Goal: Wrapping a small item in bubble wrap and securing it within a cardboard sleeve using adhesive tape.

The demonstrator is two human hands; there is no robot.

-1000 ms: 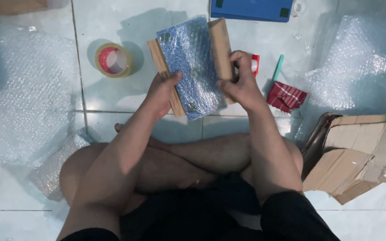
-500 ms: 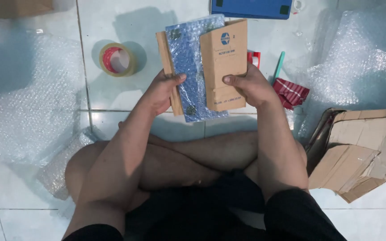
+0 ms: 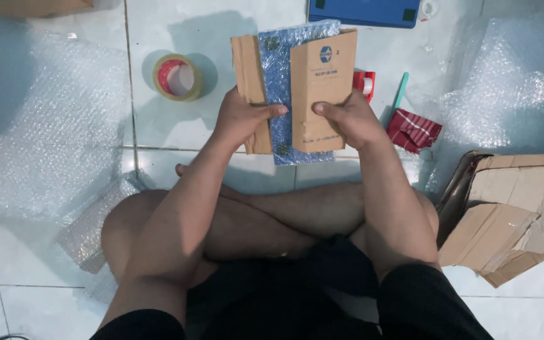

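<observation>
Nearest the camera, the person sits cross-legged on a white tiled floor (image 3: pixel 58 296), bare knees spread and black shorts at the bottom of the view. Both forearms reach forward over the legs.

The left hand (image 3: pixel 242 119) pinches the left cardboard flap (image 3: pixel 250 88) of a parcel, thumb pressing on top toward the middle, fingers tucked behind. The right hand (image 3: pixel 347 121) has its grip pressed on the lower part of the right cardboard flap (image 3: pixel 319 82), thumb on the front face, fingers wrapped around the back edge. Between the two flaps lies a blue item wrapped in bubble wrap (image 3: pixel 278 69); the right flap is folded over it while the left flap stands open, so a strip of the blue wrapping shows. The parcel is held above the floor, straight ahead of the knees.

A torn, flattened cardboard box (image 3: pixel 511 214) lies to the right of the right knee. Sheets of clear bubble wrap (image 3: pixel 39 138) cover the floor on the left, and another sheet (image 3: pixel 511 94) lies on the right. Just right of the parcel sit a red striped pouch (image 3: pixel 413 129), a teal pen-like tool (image 3: pixel 400 91) and a red tape dispenser (image 3: pixel 365 85). A roll of tape (image 3: pixel 177 77) lies to the left of the parcel. Farthest off, a flat blue object (image 3: pixel 363 11) touches the top edge.
</observation>
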